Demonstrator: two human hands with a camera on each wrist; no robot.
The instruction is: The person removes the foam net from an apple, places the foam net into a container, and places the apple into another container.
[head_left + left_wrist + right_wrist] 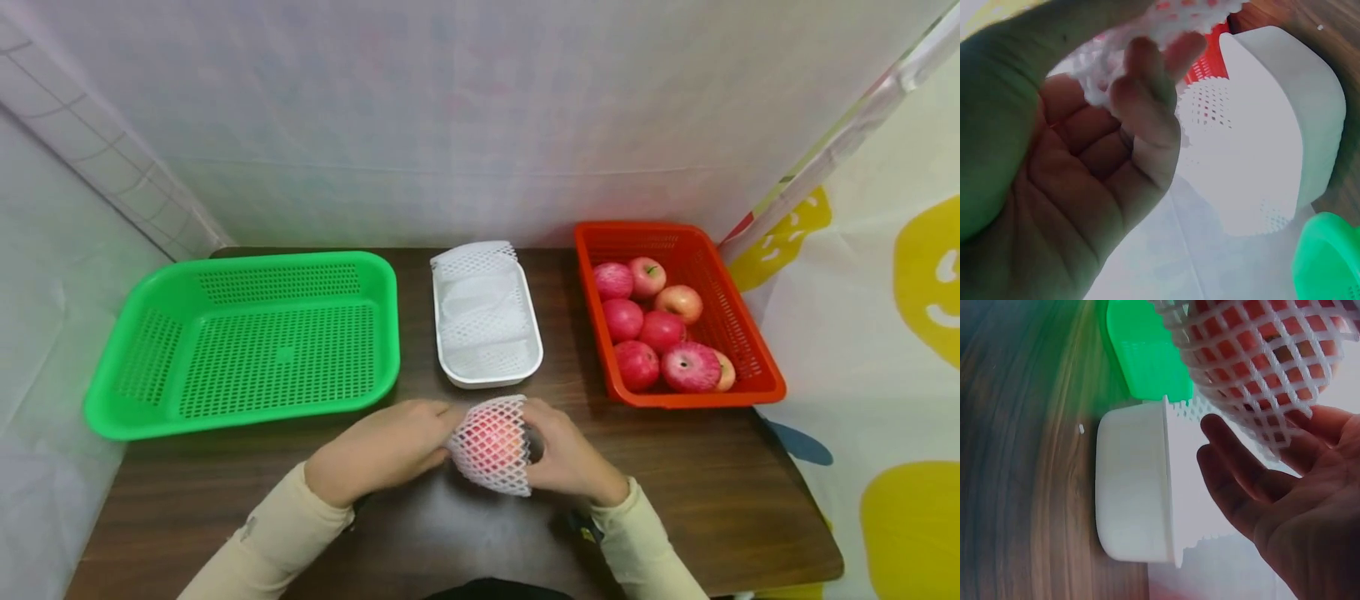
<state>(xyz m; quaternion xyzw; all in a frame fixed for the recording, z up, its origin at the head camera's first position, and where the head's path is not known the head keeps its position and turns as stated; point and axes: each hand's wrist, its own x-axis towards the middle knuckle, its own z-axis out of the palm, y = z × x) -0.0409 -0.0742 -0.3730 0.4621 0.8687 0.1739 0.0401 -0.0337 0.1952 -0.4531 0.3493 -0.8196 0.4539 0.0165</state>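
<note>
In the head view, a red apple [492, 438] sits inside a white foam net [513, 481] above the table's near part. My left hand [386, 447] pinches the net's left end, thumb over it and fingers curled beneath in the left wrist view. At the wide right end, the thumb and fingers of my right hand [567, 457] grip the net's rim around the apple. Two fingers [1235, 497] of that hand stand away from the net in the right wrist view. Just beyond both hands lies a white tray [489, 382] holding several flattened foam nets [483, 312].
A green basket [112, 417] stands on the left, its perforated bottom showing. To the right, a red basket [765, 392] holds several apples [663, 331]. Pale sheeting [465, 125] rises behind the dark wooden table [720, 492], whose right edge is rounded.
</note>
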